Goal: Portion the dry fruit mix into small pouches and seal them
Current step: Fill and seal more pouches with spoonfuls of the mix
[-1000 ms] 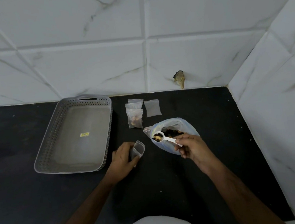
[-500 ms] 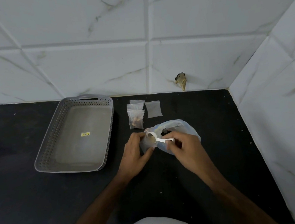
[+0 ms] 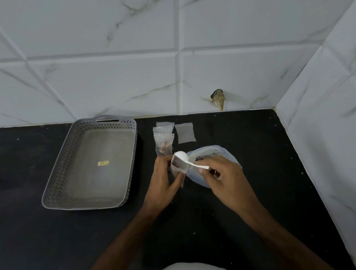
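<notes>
Two hands worked together: my left hand (image 3: 162,183) gripped the pouch (image 3: 178,169) open. My right hand (image 3: 220,175) pinched the tipped spoon (image 3: 184,158) over its mouth, so the mix fell in.

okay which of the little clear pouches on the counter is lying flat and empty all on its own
The flat empty pouch right of the stacked pouches. Those overlap, the front one holding dry fruit mix; another pouch is in the left hand.

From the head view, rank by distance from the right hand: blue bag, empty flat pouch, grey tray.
From the right hand:
1. Blue bag, directly under and behind it.
2. Empty flat pouch, behind, toward the wall.
3. Grey tray, far left.
</notes>
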Demonstrator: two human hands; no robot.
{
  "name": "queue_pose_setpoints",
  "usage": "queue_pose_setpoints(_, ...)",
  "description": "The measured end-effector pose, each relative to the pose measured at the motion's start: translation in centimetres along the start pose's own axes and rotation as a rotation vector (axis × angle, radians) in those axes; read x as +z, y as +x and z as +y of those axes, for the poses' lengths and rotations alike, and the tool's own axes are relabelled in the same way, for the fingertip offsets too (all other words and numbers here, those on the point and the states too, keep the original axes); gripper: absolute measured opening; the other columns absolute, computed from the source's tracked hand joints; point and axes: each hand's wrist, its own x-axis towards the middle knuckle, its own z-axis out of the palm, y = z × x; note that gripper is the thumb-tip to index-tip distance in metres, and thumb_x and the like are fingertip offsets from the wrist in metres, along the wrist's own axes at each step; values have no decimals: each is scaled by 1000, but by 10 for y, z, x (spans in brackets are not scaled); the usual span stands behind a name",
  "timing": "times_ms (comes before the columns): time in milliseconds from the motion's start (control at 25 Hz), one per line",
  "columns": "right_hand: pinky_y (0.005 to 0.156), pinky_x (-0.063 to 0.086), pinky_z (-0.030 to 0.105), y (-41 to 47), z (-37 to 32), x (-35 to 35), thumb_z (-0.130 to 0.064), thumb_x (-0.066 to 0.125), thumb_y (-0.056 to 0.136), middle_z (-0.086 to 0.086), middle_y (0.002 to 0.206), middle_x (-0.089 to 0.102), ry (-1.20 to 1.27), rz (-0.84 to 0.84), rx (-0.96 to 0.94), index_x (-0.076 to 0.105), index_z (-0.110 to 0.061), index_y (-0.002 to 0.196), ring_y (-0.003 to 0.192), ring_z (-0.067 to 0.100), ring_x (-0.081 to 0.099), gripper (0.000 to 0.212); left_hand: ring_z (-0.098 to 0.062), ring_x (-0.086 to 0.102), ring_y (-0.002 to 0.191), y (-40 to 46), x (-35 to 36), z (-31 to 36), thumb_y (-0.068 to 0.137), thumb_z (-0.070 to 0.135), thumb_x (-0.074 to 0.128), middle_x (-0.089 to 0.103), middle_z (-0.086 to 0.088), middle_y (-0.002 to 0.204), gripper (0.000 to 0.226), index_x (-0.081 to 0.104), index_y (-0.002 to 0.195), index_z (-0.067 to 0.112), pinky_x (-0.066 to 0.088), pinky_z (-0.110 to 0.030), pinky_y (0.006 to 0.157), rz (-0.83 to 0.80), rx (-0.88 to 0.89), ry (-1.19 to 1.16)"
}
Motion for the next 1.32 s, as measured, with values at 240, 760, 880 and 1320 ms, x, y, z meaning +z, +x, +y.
queue_pose_setpoints(240,73,51,29,7,-2,-11,-7,60,98,6,87,75,700,-28,560,76,-15,103,76,16,62,19,-12,57,115,0,0,-3,90,16,73,52,7,123,44,51,128,17,51,-21,90,-21,-29,4)
queue_pose_setpoints(760,76,52,27,-10,83,-11,-9,63,95,-4,89,73,236,-64,715,72,-22,95,89,10,68,16,-22,54,112,-29,-26,-89,85,11,74,51,-4,127,51,54,132,12,51,-42,98,-152,-268,489)
queue_pose_setpoints(880,77,57,28,-7,92,-1,-13,62,95,-12,93,69,-19,-96,639,70,-26,105,86,4,67,18,-28,50,124,-23,-21,-89,83,18,72,46,-5,138,67,44,144,15,46,-49,106,-217,-322,538)
queue_pose_setpoints(1320,82,56,32,17,102,19,-30,58,99,-12,91,63,-320,-226,554,66,-31,111,91,10,64,14,-22,30,146,41,29,-21,83,65,68,29,-6,159,97,25,155,17,33,-43,116,-178,-356,219)
